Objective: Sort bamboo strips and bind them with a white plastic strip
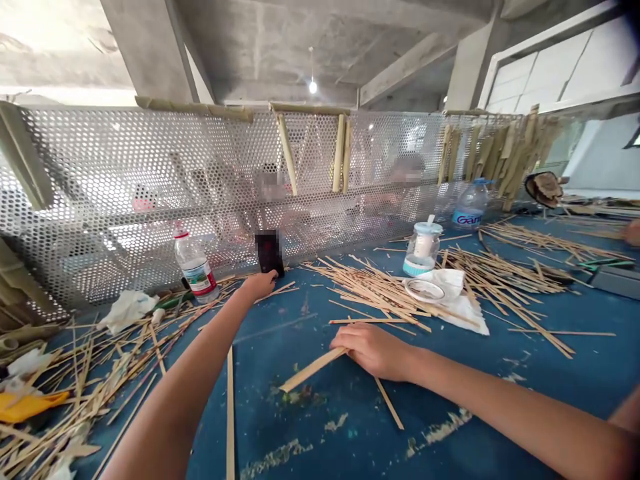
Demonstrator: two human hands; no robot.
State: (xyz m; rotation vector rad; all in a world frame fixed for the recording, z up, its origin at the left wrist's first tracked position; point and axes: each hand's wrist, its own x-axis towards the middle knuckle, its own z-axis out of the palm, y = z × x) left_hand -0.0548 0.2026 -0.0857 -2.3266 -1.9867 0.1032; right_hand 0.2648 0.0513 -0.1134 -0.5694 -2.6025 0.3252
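Observation:
My left hand point(260, 285) reaches forward to a dark phone point(269, 253) that stands upright against the perforated metal screen. Its fingers are closed at the phone's lower edge. Over the blue table, my right hand point(376, 350) is closed around a flat bamboo strip point(314, 370), which sticks out to the left. A thinner strip point(389, 403) shows below that hand, and whether it is held too I cannot tell. Just beyond lies a pile of bamboo strips point(370, 290). One long strip point(231, 413) rests on the table between my forearms.
A perforated metal screen point(215, 173) runs along the back. A plastic bottle point(196, 267) stands left, a lidded jar point(423, 250) and a large water bottle point(470, 207) right. Tissue point(463, 303) with a white ring point(424, 290) lies near the jar. Scraps cover the left side.

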